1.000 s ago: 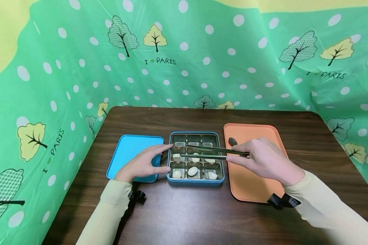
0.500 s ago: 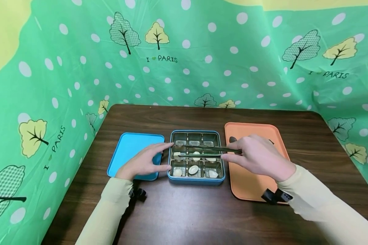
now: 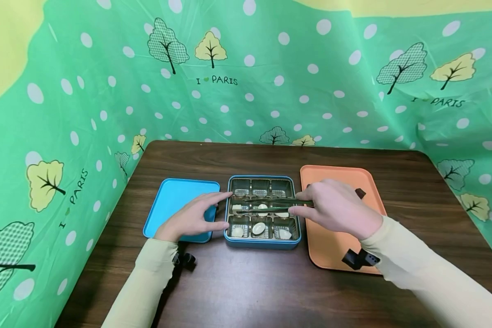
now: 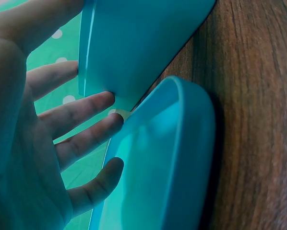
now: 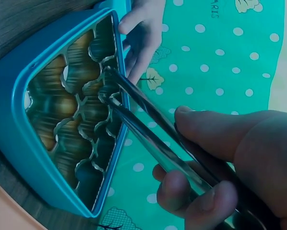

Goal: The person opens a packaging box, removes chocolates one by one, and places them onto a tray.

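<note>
A blue box (image 3: 262, 244) with a dark divided insert stands in the middle of the table. Small white pieces lie in its front and middle rows, among them an oval one (image 3: 258, 228). My left hand (image 3: 192, 216) touches the box's left side with thumb and forefinger, its fingers fairly straight. My right hand (image 3: 336, 209) grips a pair of metal tongs (image 5: 155, 139), held across the box from the right. Their tips are apart, over the middle row's left compartment near a white piece (image 3: 236, 207); whether they touch it I cannot tell.
To the left lies a shallow bright blue tray or lid (image 3: 180, 196), partly under my left hand. An orange tray (image 3: 328, 255) lies to the right, beneath my right hand. Green patterned cloth (image 3: 246, 91) hangs behind the wooden table (image 3: 250, 287).
My right hand has moved left with the tongs, and their arms now sit lower over the middle row. A dark oval thing on the orange tray has become mostly hidden. My left hand keeps its place.
</note>
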A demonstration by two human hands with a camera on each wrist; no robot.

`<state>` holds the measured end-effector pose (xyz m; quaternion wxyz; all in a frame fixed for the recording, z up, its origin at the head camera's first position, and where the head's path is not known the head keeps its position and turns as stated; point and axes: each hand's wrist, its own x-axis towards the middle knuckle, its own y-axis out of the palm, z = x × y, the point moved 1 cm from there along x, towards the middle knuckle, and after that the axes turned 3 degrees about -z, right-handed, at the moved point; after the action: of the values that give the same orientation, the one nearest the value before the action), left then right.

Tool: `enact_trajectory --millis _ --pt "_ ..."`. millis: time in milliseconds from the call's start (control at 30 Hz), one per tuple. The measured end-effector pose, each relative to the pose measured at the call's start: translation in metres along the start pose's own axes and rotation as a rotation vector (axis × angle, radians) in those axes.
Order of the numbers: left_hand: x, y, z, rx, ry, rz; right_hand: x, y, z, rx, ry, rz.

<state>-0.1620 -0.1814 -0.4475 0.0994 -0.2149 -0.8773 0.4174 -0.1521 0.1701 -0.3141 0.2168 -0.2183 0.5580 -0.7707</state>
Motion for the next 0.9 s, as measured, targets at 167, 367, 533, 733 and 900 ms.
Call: enact_trajectory --millis 167,367,533,733,900 --pt "-0.001 0.001 -0.001 -0.008 0.007 0.002 0.006 0.003 0.005 -0.003 -0.021 0.017" --pt "-0.002 0.001 0.000 -0.013 0.001 0.000 0.014 0.006 0.016 -0.058 -0.022 0.033" --pt "-0.002 0.002 0.000 -0.014 -0.003 0.004 0.021 0.009 0.024 -0.098 -0.007 0.056" --pt "-0.001 0.001 0.000 -0.019 -0.012 0.005 0.029 0.009 0.028 -0.111 0.006 0.071" --pt "-0.001 0.000 0.000 -0.021 -0.011 0.006 0.035 0.010 0.030 -0.107 0.013 0.083"
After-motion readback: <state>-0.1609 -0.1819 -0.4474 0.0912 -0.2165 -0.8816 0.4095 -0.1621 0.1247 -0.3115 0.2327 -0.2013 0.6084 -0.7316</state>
